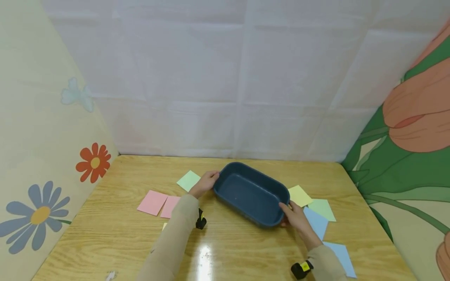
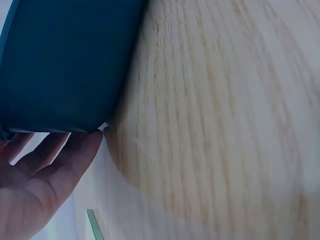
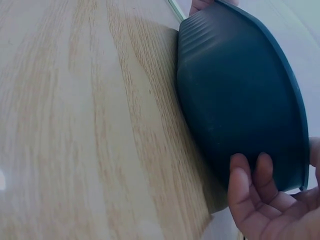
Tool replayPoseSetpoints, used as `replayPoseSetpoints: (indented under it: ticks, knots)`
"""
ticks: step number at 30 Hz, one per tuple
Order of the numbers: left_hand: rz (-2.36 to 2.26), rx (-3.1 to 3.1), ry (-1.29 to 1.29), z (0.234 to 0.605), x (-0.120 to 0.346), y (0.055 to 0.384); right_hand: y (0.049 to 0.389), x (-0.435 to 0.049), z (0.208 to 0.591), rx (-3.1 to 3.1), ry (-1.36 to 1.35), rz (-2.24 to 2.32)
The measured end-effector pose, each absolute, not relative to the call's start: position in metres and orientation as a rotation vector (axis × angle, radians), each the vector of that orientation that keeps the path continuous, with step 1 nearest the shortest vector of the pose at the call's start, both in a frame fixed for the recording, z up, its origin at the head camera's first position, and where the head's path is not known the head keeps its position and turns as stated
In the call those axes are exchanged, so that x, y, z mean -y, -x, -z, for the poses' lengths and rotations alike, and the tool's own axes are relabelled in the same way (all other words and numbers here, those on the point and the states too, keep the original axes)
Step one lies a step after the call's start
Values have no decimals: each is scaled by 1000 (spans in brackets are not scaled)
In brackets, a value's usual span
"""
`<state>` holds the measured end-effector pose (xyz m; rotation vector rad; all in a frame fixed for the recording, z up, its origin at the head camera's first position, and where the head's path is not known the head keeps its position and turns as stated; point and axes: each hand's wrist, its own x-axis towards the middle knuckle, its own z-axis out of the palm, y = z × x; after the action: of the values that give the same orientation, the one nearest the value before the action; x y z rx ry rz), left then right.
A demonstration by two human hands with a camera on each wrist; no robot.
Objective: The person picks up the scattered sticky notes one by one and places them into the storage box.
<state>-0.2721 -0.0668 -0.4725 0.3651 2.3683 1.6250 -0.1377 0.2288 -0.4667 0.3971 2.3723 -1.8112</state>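
A dark blue rectangular plastic basin (image 1: 249, 197) is held by both hands, set at a slant across the table, with its inside bare. At its left end my left hand (image 1: 205, 183) grips the rim; in the left wrist view its fingers (image 2: 75, 155) lie against the end wall near the bottom edge. The right hand (image 1: 295, 216) holds the opposite end, thumb over the rim and fingers (image 3: 242, 182) curled against the outer wall in the right wrist view. The basin's underside is close over the wooden table (image 1: 116, 218).
Left of the basin lie pink paper squares (image 1: 152, 203) and a light green square (image 1: 188, 180). To the right are a yellow square (image 1: 299, 196), another green square (image 1: 325, 209) and blue squares (image 1: 340, 257), some overlapping. A white sheet (image 1: 183, 78) hangs behind the table.
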Motion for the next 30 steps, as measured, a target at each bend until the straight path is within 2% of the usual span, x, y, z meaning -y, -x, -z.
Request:
replayPoseSetpoints:
  ticks: [30]
  knots:
    - [-1545,-2441,-378,468,75,253,139,-226,471,-2383,-366,1835]
